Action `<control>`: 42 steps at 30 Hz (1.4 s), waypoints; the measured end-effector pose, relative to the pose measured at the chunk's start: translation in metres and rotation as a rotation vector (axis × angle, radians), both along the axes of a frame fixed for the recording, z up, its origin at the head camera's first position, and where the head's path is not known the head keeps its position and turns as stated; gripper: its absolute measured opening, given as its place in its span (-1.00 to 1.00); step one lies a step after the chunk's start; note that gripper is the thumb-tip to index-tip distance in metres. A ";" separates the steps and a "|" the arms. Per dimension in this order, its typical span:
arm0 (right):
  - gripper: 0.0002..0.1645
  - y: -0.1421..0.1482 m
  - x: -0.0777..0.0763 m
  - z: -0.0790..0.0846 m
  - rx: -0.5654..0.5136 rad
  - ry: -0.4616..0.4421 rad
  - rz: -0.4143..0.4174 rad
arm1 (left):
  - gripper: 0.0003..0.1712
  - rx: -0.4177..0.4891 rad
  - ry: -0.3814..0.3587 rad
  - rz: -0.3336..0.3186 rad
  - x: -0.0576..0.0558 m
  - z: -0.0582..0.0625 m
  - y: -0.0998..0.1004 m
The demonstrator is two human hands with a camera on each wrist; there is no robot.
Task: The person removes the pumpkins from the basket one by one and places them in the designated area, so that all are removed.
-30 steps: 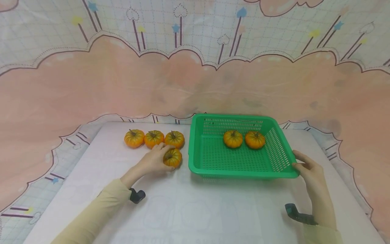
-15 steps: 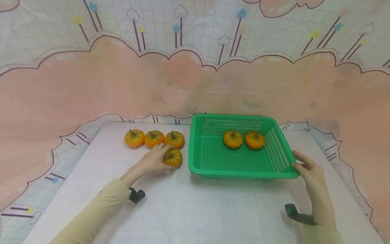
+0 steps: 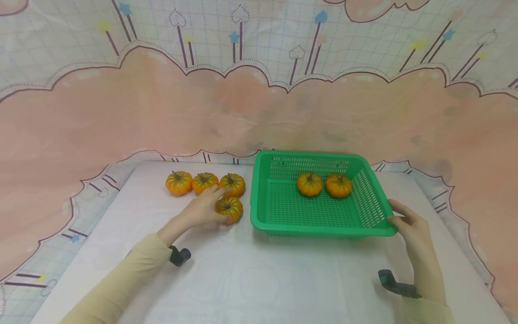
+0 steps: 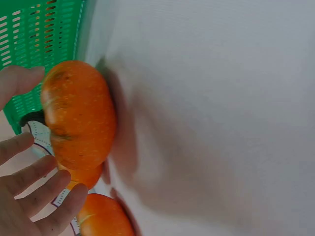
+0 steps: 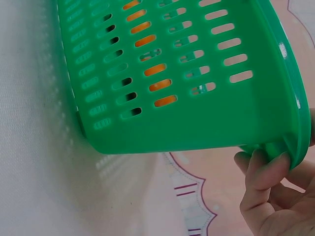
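Beside the front small pumpkin (image 3: 229,209), my left hand (image 3: 204,208) has its thumb and fingers spread around the near side. In the left wrist view those fingers (image 4: 37,187) are fairly straight, and the pumpkin (image 4: 81,115) sits on the table just beyond them. Three more pumpkins stand in a row behind it, the right one (image 3: 232,183) closest to the hand. My right hand (image 3: 413,229) grips the right front corner of a green plastic basket (image 3: 319,231); thumb and fingers pinch its rim in the right wrist view. Two pumpkins (image 3: 310,184) lie inside the basket.
A white cloth (image 3: 259,279) covers the table. Behind it hangs a patterned pink and white curtain (image 3: 243,112). The basket's left wall stands a short way right of the front pumpkin. Each wrist wears a dark strap (image 3: 180,256).
My left hand's fingers have loosened and drawn slightly left from the front pumpkin, which stays in about the same place. The right hand and basket have not visibly moved.
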State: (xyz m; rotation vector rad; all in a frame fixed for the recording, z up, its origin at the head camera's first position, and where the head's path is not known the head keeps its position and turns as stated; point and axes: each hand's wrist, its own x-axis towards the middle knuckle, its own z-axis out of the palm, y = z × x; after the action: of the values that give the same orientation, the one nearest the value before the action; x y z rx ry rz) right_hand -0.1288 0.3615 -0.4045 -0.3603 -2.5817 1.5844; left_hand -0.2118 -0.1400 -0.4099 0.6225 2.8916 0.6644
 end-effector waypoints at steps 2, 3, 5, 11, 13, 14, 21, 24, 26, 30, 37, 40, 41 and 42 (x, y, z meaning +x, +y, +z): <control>-0.37 0.000 0.000 0.000 -0.001 0.001 0.001 | -0.12 0.011 0.005 -0.007 -0.002 0.003 0.001; -0.37 0.000 0.000 0.000 -0.002 0.001 0.000 | -0.13 0.012 0.007 -0.012 -0.003 0.004 0.002; -0.37 0.001 0.000 0.000 -0.004 0.004 0.000 | -0.14 0.012 0.009 -0.019 -0.005 0.007 0.003; -0.38 0.001 0.001 0.000 -0.012 0.019 0.002 | -0.19 -0.023 0.068 -0.060 -0.013 0.021 0.009; -0.38 0.001 0.001 0.000 -0.013 0.025 0.002 | -0.21 -0.018 0.088 -0.071 -0.016 0.028 0.013; -0.38 0.001 0.001 0.001 -0.013 0.026 0.003 | -0.23 -0.014 0.094 -0.075 -0.018 0.032 0.015; -0.38 0.001 0.000 0.001 -0.011 0.023 -0.001 | -0.31 0.012 0.127 -0.090 -0.030 0.055 0.031; -0.38 0.001 0.000 0.001 -0.010 0.019 0.001 | -0.32 0.021 0.138 -0.105 -0.034 0.063 0.040; -0.38 0.000 0.000 0.001 -0.009 0.018 0.003 | -0.32 0.025 0.143 -0.115 -0.037 0.068 0.045; -0.37 -0.001 0.000 0.002 -0.009 0.015 0.003 | -0.32 0.024 0.150 -0.136 -0.042 0.075 0.057; -0.36 -0.002 -0.001 0.002 -0.009 0.002 -0.009 | -0.33 0.056 0.155 -0.192 -0.052 0.084 0.078; -0.37 -0.002 0.000 0.002 0.002 0.003 -0.012 | -0.33 0.072 0.153 -0.194 -0.057 0.088 0.090; -0.37 -0.002 0.000 0.001 0.004 0.005 -0.013 | -0.33 0.079 0.150 -0.194 -0.058 0.089 0.094; -0.37 -0.002 0.000 0.001 0.004 0.008 -0.014 | -0.34 0.083 0.145 -0.195 -0.060 0.090 0.098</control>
State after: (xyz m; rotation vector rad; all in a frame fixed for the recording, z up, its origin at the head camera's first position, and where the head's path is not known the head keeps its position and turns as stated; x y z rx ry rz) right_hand -0.1292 0.3597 -0.4030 -0.3695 -2.5705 1.5727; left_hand -0.2717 -0.0422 -0.3203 0.9881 2.8915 0.7432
